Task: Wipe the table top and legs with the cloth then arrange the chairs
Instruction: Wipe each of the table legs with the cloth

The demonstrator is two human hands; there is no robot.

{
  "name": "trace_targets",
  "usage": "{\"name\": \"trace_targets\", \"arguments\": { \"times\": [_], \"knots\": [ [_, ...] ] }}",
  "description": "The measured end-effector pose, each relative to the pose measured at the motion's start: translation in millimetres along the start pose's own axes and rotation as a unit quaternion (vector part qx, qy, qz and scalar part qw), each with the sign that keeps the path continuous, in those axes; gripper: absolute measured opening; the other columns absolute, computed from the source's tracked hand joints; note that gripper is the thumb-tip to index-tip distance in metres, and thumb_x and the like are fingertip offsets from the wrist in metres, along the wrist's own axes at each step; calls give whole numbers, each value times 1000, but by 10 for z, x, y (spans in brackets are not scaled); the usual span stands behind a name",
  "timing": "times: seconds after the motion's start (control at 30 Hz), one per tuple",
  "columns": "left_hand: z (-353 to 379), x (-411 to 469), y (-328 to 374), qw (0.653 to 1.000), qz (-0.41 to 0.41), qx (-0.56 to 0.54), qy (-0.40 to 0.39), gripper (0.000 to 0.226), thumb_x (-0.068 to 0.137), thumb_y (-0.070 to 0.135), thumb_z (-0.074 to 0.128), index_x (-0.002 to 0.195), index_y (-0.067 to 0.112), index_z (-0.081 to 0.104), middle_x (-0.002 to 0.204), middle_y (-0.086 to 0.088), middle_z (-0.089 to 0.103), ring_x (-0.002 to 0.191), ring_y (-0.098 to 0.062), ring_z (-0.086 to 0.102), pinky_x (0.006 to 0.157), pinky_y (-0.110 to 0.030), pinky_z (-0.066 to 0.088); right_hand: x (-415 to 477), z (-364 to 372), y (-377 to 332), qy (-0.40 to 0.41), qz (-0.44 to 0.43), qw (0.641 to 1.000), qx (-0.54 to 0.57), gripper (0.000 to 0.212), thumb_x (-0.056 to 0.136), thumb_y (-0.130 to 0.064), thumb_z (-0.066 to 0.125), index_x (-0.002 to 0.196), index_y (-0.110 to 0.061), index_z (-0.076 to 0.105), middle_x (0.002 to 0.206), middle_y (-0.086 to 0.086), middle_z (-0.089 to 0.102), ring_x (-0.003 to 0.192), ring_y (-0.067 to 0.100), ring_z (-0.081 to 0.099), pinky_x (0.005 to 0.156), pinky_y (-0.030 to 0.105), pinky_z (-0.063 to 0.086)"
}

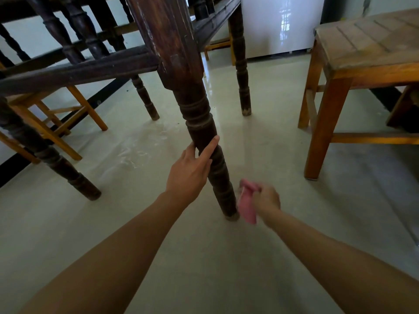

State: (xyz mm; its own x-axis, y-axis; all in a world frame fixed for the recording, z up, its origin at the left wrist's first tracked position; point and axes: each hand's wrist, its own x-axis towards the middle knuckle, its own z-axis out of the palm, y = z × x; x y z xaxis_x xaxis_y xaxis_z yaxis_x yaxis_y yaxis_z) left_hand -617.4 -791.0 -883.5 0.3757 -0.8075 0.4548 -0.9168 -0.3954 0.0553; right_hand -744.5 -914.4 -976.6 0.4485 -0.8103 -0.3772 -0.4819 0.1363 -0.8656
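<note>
Head view: my left hand (189, 172) rests open against the dark turned table leg (205, 141), fingers laid along it. My right hand (266, 198), blurred, is closed around the pink cloth (247, 206) just right of the leg's foot. A wooden chair (353, 71) stands farther right.

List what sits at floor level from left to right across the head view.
Dark turned leg's foot → left hand resting against the near table leg → pink cloth → right hand gripping it → light wooden table's front leg.
</note>
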Motion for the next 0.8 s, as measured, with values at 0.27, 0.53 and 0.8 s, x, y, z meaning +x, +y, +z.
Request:
{"name": "trace_targets", "arguments": {
  "times": [0.27, 0.53, 0.8],
  "knots": [
    [29, 1, -10, 1000, 3, -19, -10, 72, 96, 20, 54, 147, 38, 6, 119, -23, 56, 89, -32, 62, 67, -40, 56, 156, 291, -428, -69, -162, 981, -75, 26, 92, -2, 56, 115, -13, 59, 108, 2, 60, 95, 24, 64, 85, 39, 57],
    [121, -63, -27, 999, 4, -21, -28, 73, 94, 14, 57, 146, 36, 11, 118, -23, 55, 85, -32, 62, 65, -40, 57, -363, 480, 660, -236, -248, 860, -378, 19, 102, -37, 42, 98, -23, 55, 98, 1, 64, 86, 20, 63, 68, 27, 43],
    [168, -78, -9, 999, -10, -27, -28, 79, 91, 7, 61, 146, 36, 12, 128, -24, 51, 86, -33, 64, 65, -38, 57, 358, 329, -205, 54, -186, 980, -36, 17, 103, -31, 41, 105, -19, 53, 101, 0, 56, 90, 21, 60, 72, 30, 45]
  ]
}}
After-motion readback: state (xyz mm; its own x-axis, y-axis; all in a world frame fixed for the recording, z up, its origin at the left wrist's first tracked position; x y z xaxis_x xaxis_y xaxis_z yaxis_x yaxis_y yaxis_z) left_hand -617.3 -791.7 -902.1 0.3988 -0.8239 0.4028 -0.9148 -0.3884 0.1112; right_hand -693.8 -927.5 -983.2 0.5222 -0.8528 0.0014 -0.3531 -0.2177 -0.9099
